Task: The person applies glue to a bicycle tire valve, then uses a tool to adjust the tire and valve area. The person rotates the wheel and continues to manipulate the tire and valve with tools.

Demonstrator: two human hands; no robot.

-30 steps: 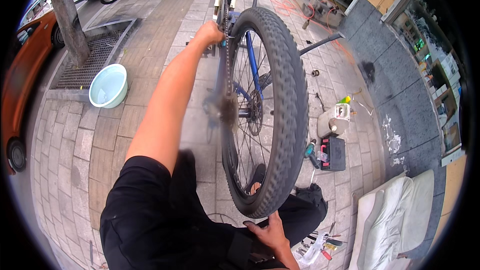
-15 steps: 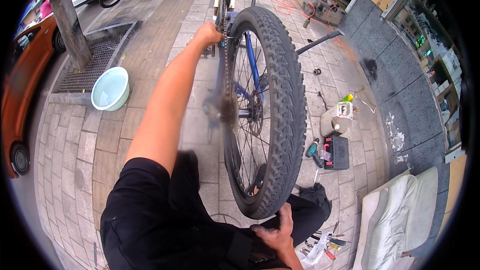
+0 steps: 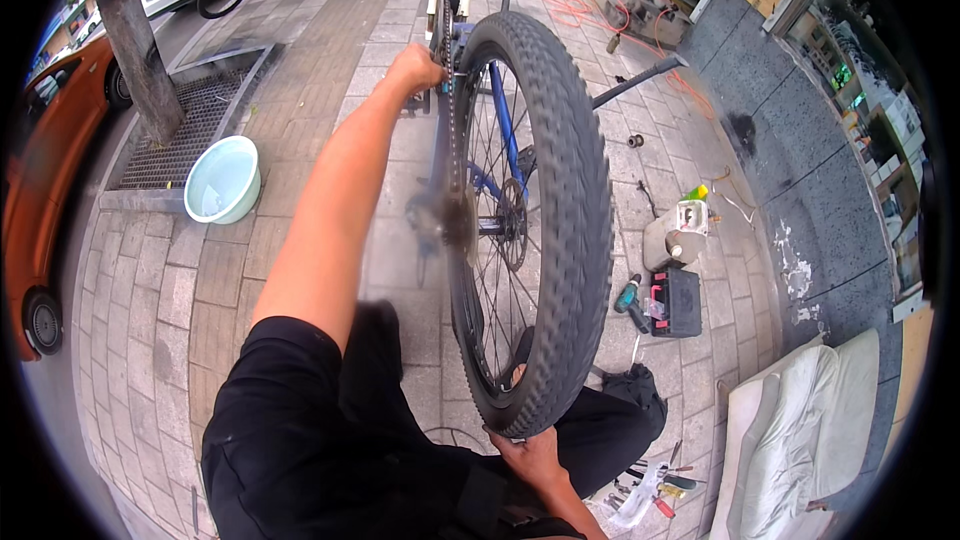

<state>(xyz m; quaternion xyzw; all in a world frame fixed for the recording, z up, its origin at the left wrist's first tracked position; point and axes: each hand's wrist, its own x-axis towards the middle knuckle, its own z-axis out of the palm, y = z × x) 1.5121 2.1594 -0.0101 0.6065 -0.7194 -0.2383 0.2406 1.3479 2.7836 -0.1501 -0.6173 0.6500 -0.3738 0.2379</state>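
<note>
A bicycle's knobbly black tyre (image 3: 570, 200) stands upright in front of me, its tread partly blurred. My left hand (image 3: 415, 70) reaches forward beside the chain (image 3: 452, 120). Its fingers are closed, and what they hold is hidden behind the hand and chain. At the wheel's near, lowest part, my right hand (image 3: 530, 455) cups the tyre, some fingers hidden beneath it. The sprockets (image 3: 455, 225) at the hub are smeared by motion. Through the spokes show a brake disc (image 3: 512, 225) and the blue frame (image 3: 503, 120).
To the left stand a pale blue basin (image 3: 222, 180), a tree trunk (image 3: 140, 50) and an orange car (image 3: 60, 170). On the right lie a cordless drill (image 3: 630, 302), a black toolbox (image 3: 677, 304), a whitish jug (image 3: 672, 240), loose tools (image 3: 650, 490) and a worn cushion (image 3: 790, 440).
My right hand has shifted left and now sits against the tyre's underside. The tread has become more blurred. My left hand keeps its place by the chain.
</note>
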